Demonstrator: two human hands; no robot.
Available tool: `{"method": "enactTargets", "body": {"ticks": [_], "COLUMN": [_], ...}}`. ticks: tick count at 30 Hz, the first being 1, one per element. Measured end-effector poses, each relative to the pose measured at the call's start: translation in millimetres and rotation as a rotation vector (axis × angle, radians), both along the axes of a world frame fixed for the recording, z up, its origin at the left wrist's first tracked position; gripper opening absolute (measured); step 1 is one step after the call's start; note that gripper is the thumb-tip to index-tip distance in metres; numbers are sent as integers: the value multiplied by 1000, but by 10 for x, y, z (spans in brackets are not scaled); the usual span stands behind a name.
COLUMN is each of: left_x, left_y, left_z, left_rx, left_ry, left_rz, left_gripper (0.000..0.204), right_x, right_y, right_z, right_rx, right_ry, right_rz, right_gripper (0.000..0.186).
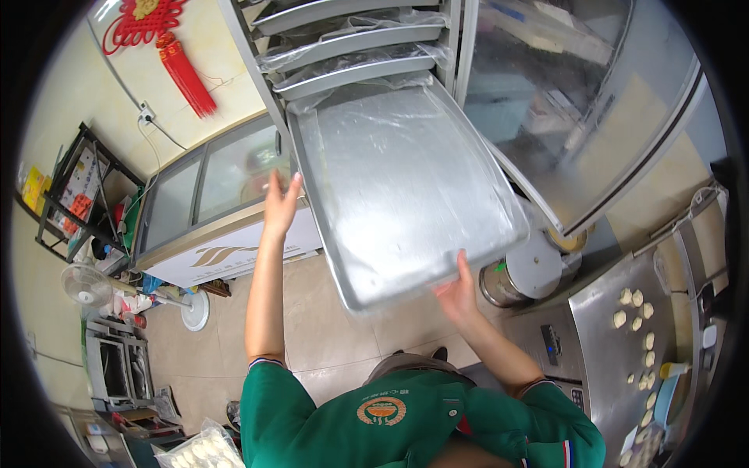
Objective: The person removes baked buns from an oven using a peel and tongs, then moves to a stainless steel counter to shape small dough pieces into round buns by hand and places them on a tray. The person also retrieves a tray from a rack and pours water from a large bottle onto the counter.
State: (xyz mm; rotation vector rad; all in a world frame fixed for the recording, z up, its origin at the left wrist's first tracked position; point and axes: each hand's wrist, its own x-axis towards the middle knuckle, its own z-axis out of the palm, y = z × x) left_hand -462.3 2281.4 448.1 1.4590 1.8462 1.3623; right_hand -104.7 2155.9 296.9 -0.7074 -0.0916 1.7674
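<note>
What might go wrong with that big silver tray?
The tray might tip or slip: it juts far out of the rack, and while the right hand holds the front edge, the left hand is open beside it. It could also bump the glass door close to its right side.

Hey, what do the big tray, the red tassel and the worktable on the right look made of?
The big tray: metal, perhaps aluminium, satin finish, judging by its grey, softly reflective surface. The red tassel: probably thread, fairly matte, since fine strands hang together. The worktable: likely stainless steel, smooth, from its silvery sheen.
</note>
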Motion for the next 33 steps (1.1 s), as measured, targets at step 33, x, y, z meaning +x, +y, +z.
{"method": "enactTargets", "body": {"ticks": [33], "left_x": [6048], "left_y": [-1215], "left_z": [-1853], "left_rx": [-95], "left_ry": [-43], "left_rz": [-1262], "left_gripper": [74], "right_x": [3156], "right_y": [-7093], "right_z": [-467], "right_rx": [-667], "right_ry": [-663], "right_rz": [-1234], "right_gripper": [52]}}
